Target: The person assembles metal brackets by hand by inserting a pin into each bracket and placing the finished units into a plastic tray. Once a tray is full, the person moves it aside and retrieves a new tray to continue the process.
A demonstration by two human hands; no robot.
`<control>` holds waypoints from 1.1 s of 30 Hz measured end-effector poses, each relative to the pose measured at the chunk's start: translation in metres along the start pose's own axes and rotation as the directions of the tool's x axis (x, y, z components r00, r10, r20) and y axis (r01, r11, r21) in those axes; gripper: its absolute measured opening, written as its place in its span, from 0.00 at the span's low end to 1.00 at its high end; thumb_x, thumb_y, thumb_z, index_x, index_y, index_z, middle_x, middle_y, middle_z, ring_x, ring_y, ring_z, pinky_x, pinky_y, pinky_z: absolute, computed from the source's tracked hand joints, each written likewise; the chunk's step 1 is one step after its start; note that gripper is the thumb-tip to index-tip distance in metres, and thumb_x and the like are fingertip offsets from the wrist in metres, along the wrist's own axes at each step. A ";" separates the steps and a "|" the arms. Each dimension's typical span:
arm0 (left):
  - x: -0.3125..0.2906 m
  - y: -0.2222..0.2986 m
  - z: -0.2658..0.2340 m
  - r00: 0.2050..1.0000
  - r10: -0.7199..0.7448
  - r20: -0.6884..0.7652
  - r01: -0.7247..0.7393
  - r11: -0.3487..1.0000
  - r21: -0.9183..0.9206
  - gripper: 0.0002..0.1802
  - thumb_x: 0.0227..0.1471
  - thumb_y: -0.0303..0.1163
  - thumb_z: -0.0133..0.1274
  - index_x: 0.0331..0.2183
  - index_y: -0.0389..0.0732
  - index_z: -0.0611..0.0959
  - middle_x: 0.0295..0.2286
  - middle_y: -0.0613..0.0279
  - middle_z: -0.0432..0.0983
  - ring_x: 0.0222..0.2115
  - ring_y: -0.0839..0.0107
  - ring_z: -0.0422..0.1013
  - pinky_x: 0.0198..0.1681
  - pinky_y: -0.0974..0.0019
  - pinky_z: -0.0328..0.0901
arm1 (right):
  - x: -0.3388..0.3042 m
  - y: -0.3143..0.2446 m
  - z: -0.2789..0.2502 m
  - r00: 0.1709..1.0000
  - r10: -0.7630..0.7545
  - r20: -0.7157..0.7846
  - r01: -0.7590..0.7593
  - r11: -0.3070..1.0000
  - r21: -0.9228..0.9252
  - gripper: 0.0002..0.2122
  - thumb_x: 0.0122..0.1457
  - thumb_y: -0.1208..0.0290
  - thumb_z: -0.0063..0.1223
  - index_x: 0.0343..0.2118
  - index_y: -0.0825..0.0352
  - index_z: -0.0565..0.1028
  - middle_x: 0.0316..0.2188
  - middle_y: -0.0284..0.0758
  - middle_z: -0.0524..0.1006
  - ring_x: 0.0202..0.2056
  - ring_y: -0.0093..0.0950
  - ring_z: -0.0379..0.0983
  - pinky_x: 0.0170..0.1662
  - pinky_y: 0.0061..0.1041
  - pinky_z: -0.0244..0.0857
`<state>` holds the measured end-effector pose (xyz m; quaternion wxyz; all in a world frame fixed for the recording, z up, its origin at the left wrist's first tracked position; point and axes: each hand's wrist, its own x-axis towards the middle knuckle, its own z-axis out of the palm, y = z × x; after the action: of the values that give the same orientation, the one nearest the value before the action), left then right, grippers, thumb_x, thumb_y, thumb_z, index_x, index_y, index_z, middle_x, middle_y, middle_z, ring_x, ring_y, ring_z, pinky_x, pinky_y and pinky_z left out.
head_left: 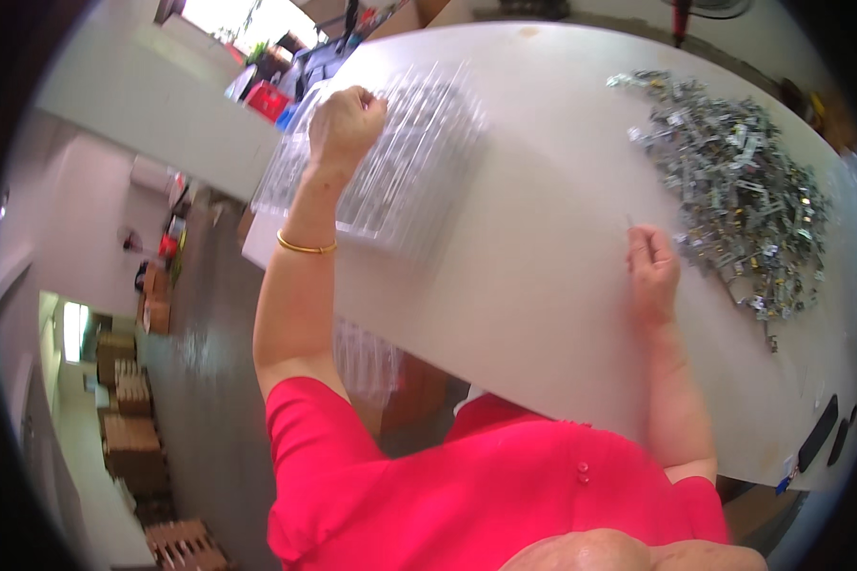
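My left hand (349,126) is closed, fingers curled, over a stack of clear plastic trays (405,143) with rows of slots at the table's far left. Whatever is in those fingers is hidden. Over the bare tabletop (533,219), my right hand (653,271) is closed in a pinch. A small thin piece (628,222) pokes out from its fingertips, too small to name. Just right of that hand spreads a large heap of small silvery metal parts (743,181), with a few yellowish bits among them.
Below the table's left edge sits another clear tray (367,360) near a brown carton (417,390). Dark flat objects (818,434) lie at the table's right edge. Several cardboard boxes (131,443) are stacked across the floor at left. A red item (268,99) stands behind the trays.
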<state>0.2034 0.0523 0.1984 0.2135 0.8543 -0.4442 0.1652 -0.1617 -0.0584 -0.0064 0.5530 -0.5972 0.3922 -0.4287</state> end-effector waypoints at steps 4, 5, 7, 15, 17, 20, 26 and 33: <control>-0.045 -0.028 -0.042 0.989 -0.057 -0.140 0.045 0.995 -0.084 0.15 0.51 0.38 0.57 0.31 0.35 0.86 0.21 0.53 0.80 0.24 0.57 0.77 0.34 0.60 0.70 | 0.004 0.000 -0.005 1.000 -0.001 -0.006 0.001 1.000 -0.030 0.06 0.66 0.67 0.53 0.34 0.62 0.77 0.22 0.21 0.68 0.24 0.11 0.60 0.26 0.14 0.55; -0.060 -0.037 -0.054 0.978 -0.075 -0.192 0.071 0.997 -0.028 0.14 0.52 0.38 0.58 0.32 0.36 0.86 0.23 0.56 0.81 0.24 0.65 0.77 0.33 0.64 0.70 | 0.005 -0.002 -0.008 1.000 -0.017 -0.004 0.016 0.999 -0.036 0.06 0.67 0.67 0.53 0.34 0.62 0.77 0.22 0.21 0.68 0.24 0.11 0.60 0.26 0.14 0.55; -0.091 -0.069 -0.079 0.950 -0.044 -0.309 0.074 0.993 0.087 0.13 0.52 0.37 0.61 0.34 0.37 0.86 0.26 0.58 0.83 0.25 0.70 0.76 0.32 0.66 0.70 | 0.006 0.003 -0.013 1.000 -0.020 0.018 0.020 1.000 -0.008 0.06 0.67 0.67 0.53 0.35 0.62 0.77 0.22 0.21 0.68 0.24 0.11 0.60 0.26 0.14 0.55; -0.278 -0.210 -0.080 0.815 -0.399 -0.420 0.507 0.843 0.182 0.08 0.51 0.33 0.58 0.28 0.36 0.82 0.25 0.52 0.80 0.27 0.57 0.77 0.33 0.56 0.70 | 0.012 0.017 -0.018 0.995 -0.087 0.051 0.087 0.996 -0.007 0.07 0.67 0.66 0.53 0.37 0.63 0.78 0.22 0.20 0.68 0.25 0.11 0.60 0.27 0.12 0.54; -0.327 -0.236 -0.056 0.773 -0.512 -0.374 0.591 0.796 0.132 0.08 0.50 0.31 0.57 0.27 0.36 0.81 0.26 0.48 0.80 0.29 0.51 0.77 0.34 0.52 0.71 | 0.015 0.019 -0.020 0.995 -0.086 0.052 0.088 0.996 -0.029 0.07 0.67 0.66 0.53 0.37 0.63 0.78 0.22 0.20 0.68 0.25 0.11 0.60 0.28 0.13 0.54; -0.381 -0.247 -0.006 0.677 -0.695 -0.241 0.731 0.673 0.114 0.08 0.48 0.31 0.56 0.27 0.36 0.82 0.28 0.46 0.80 0.30 0.48 0.78 0.35 0.51 0.71 | 0.012 0.015 -0.017 0.996 -0.083 0.045 0.086 0.994 -0.071 0.08 0.67 0.65 0.52 0.38 0.63 0.78 0.23 0.20 0.68 0.25 0.11 0.60 0.28 0.12 0.54; -0.431 -0.255 0.098 0.647 -0.755 0.105 0.737 0.655 0.168 0.13 0.48 0.37 0.56 0.30 0.35 0.84 0.29 0.45 0.81 0.31 0.48 0.78 0.40 0.52 0.71 | 0.009 0.012 -0.017 0.997 -0.064 0.035 0.068 0.990 -0.121 0.09 0.67 0.64 0.52 0.39 0.64 0.78 0.24 0.20 0.67 0.26 0.11 0.60 0.29 0.13 0.54; -0.416 -0.235 0.140 0.620 -0.715 0.325 0.659 0.698 0.280 0.19 0.47 0.41 0.58 0.34 0.33 0.84 0.35 0.38 0.80 0.40 0.46 0.76 0.43 0.50 0.70 | 0.009 0.013 -0.023 0.998 -0.064 0.021 0.066 0.993 -0.098 0.08 0.67 0.65 0.53 0.39 0.63 0.78 0.24 0.20 0.67 0.27 0.12 0.60 0.30 0.13 0.55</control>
<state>0.1826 0.3878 -0.1684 0.1050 0.9854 -0.1054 -0.0827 -0.1808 -0.0750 -0.0180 0.5121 -0.6400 0.3883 -0.4213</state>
